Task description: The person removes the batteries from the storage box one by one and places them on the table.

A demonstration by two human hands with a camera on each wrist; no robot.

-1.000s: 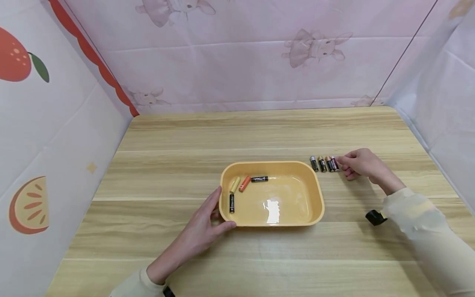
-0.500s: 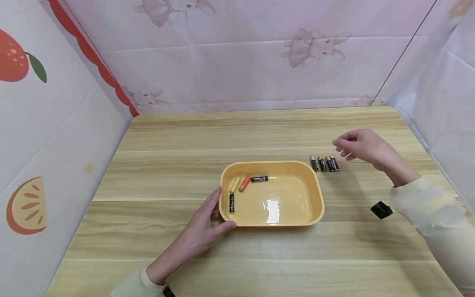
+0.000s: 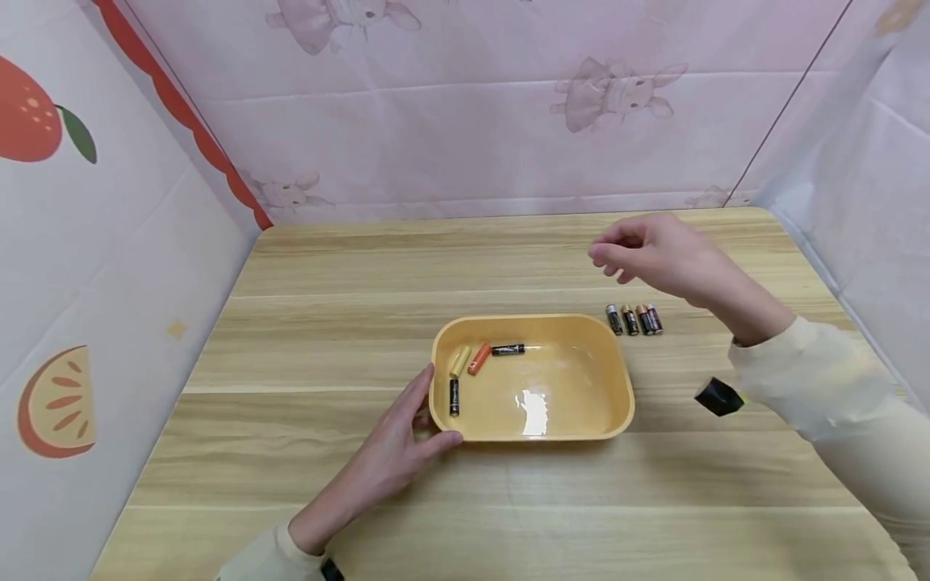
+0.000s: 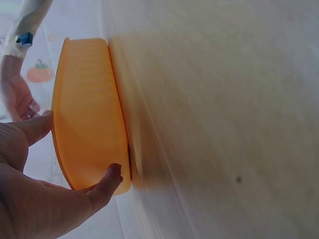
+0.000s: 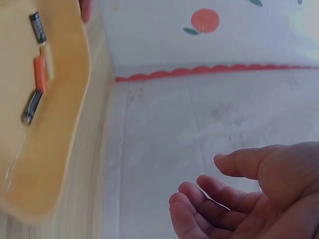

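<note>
My left hand (image 3: pixel 398 436) holds the left end of a yellow plastic tub (image 3: pixel 567 379), its thumb at the front rim and its fingers at the end wall. Inside the tub's left part lie a black battery (image 3: pixel 454 398), a yellow battery (image 3: pixel 460 362), an orange battery (image 3: pixel 479 359) and another black battery (image 3: pixel 508 350). Right of the tub, a silver-topped battery (image 3: pixel 614 319), a gold-topped battery (image 3: pixel 630 320) and more batteries lie in a row. Above the table behind them hovers my right hand (image 3: pixel 664 254), fingers loosely bent, holding nothing in the right wrist view.
A wooden table (image 3: pixel 327 266) carries everything. Its far edge meets a pink rabbit-print sheet (image 3: pixel 465 145); a white fruit-print sheet (image 3: pixel 145 282) flanks its left and a pale sheet (image 3: pixel 857 177) its right.
My right hand has left the row of batteries, rising and then moving left and farther back over the table. The left hand, the tub and the batteries keep their places.
</note>
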